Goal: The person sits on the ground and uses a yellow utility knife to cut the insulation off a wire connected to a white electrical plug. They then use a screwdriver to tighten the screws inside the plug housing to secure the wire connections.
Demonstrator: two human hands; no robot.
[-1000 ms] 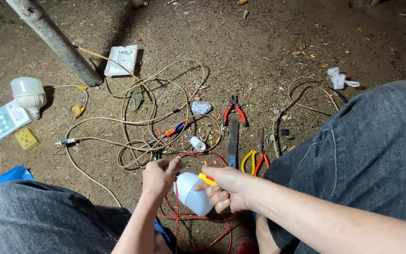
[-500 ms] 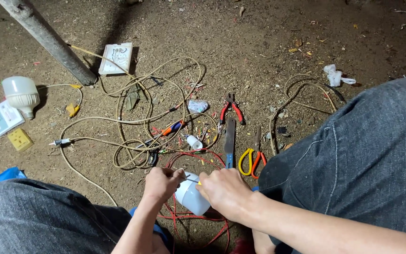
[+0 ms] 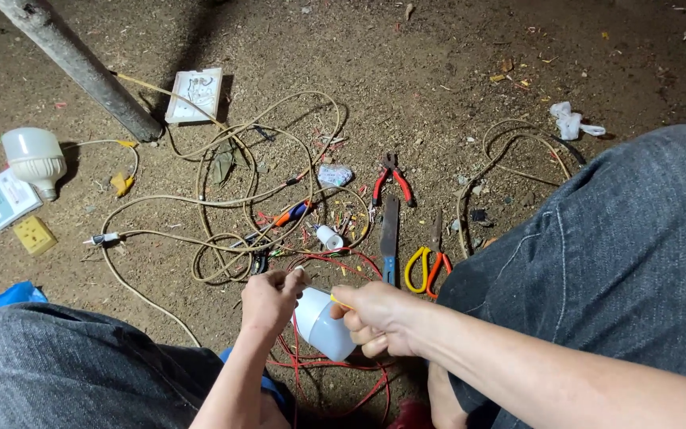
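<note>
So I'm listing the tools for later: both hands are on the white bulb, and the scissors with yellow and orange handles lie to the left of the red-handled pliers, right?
Not quite. In the head view the scissors with yellow and orange handles lie to the right of the red-handled pliers and nearer the person, not to the left. The rest holds: the left hand and right hand are both on the white bulb.

Bare brown dirt floor (image 3: pixel 454 71), lit from above, with a grey pole (image 3: pixel 73 59) leaning at upper left.
</note>
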